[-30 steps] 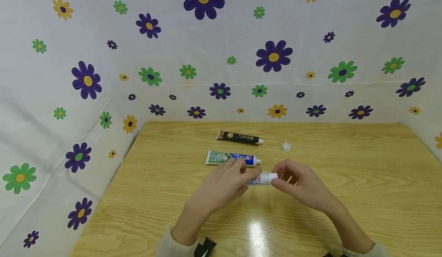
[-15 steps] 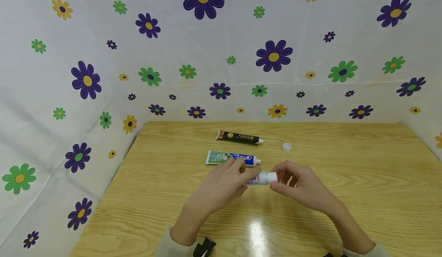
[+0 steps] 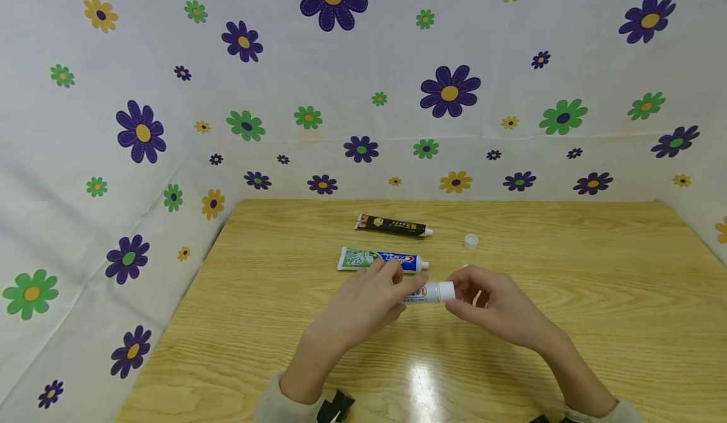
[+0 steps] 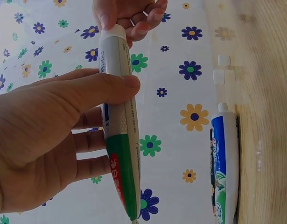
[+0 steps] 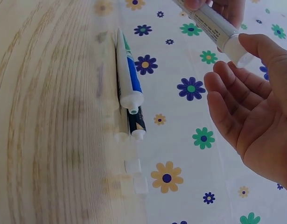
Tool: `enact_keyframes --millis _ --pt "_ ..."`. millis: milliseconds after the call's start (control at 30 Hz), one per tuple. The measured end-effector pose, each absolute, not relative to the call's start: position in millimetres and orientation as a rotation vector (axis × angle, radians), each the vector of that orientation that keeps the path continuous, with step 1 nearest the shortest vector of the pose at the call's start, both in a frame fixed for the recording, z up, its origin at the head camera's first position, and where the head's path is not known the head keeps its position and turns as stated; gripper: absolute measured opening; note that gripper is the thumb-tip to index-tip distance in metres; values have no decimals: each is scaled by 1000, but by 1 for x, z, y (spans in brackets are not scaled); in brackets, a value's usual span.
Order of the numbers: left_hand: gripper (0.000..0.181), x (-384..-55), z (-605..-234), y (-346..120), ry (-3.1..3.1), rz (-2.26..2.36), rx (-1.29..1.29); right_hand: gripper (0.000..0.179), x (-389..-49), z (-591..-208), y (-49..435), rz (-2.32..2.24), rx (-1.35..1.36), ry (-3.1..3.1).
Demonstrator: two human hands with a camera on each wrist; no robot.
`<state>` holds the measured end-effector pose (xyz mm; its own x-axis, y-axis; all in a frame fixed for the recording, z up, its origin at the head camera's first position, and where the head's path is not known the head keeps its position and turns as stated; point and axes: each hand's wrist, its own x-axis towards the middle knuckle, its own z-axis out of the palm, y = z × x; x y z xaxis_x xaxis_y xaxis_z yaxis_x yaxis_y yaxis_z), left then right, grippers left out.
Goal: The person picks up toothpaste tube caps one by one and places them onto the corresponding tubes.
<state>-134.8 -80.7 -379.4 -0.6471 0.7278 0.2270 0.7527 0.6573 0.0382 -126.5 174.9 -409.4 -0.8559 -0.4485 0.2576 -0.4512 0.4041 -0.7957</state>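
My left hand (image 3: 363, 303) grips a silvery-white toothpaste tube (image 3: 425, 293), its thumb across the front and fingers behind. Green and red printing covers the tube's tail end (image 4: 122, 158) in the left wrist view. On the other end sits a white cap (image 3: 447, 290), which my right hand (image 3: 502, 303) pinches between thumb and fingertips. The right wrist view has the thumb lying along the cap (image 5: 237, 50). Just beyond the hands, a green, blue and white toothpaste tube (image 3: 356, 259) lies with its nozzle bare, partly covered by the left fingers.
Farther back lies a black toothpaste tube (image 3: 392, 225), uncapped. A loose white cap (image 3: 471, 241) rests right of it, and a second cap (image 4: 219, 76) shows nearby in the left wrist view. Flower-printed cloth (image 3: 363, 82) hangs behind the wooden table (image 3: 596, 284).
The held tube and its cap have shifted very slightly up and left in the head view. My right fingers have moved a little with the cap, and the other tubes stay put.
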Motion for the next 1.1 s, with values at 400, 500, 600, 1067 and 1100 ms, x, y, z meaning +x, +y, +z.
enact_keyframes --millis 400,500,600,1067,1100 --pt "58 -134 -380 -81 -2669 -193 -1217 5 -126 -410 175 1539 815 -2664" --pt "58 -134 -380 -81 -2669 -191 -1216 5 -126 -411 175 1535 799 -2678" --pt "57 -134 -380 -81 -2674 -188 -1216 7 -126 -411 174 1544 784 -2687" --pt "57 -135 -378 -82 -2689 -181 -1208 42 -129 -409 177 1493 828 -2757" --pt "57 -136 -378 -82 -2687 -183 -1209 46 -129 -409 177 1478 830 -2747"
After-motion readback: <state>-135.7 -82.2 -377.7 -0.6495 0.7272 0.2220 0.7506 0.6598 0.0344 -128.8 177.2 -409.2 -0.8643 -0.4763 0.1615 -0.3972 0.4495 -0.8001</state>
